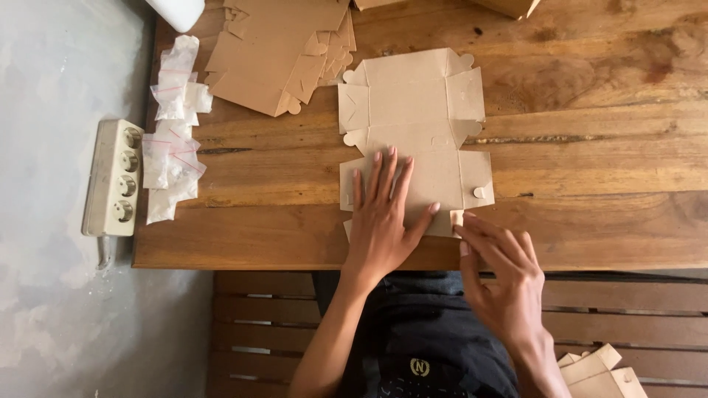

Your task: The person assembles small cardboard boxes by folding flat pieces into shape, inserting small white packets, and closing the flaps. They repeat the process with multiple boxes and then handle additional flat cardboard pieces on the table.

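A flat, die-cut brown cardboard box blank (413,103) lies unfolded on the wooden table (590,133), near its front edge. My left hand (380,217) presses flat on the blank's near panel, fingers spread. Just right of it, my right hand (501,276) pinches the small flap at the blank's near right corner with fingertips and thumb.
A stack of more flat cardboard blanks (276,55) lies at the back left. Small clear zip bags (173,125) sit along the table's left edge. A white power strip (114,177) rests on the grey floor. Folded cardboard pieces (601,372) lie on the bench at the bottom right.
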